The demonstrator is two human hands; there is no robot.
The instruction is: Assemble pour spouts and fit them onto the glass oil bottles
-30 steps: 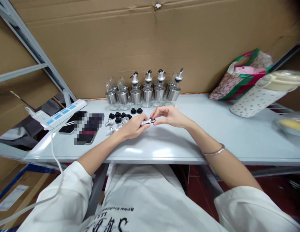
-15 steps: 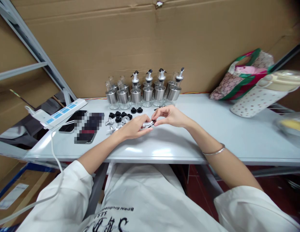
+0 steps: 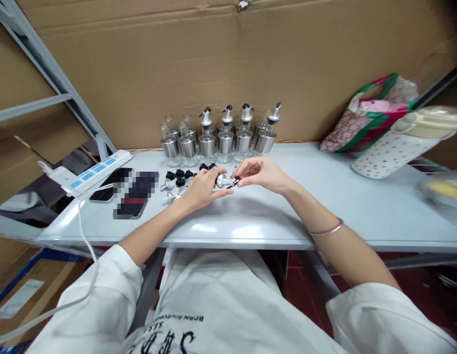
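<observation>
Above the table, my left hand holds a silver pourer spout, its thumb below and fingers curled behind. The spout points right and has a small black flap at its tip. My right hand is closed in a pinch at that flap, thumb and forefinger against it. Left of my hands lie several black stoppers and loose silver spouts, partly covered by my left hand. Behind stand several glass bottles with steel sleeves; some in the front row carry silver pourers with black tips.
Two phones lie at the left beside a white power strip with a cable hanging over the table edge. At the right are a dotted white flask, a patterned bag and a bowl. A cardboard wall stands behind.
The spout has turned in my left hand, so its round silver collar and black base now show. My right fingers have shifted slightly right and opened a little at the flap.
</observation>
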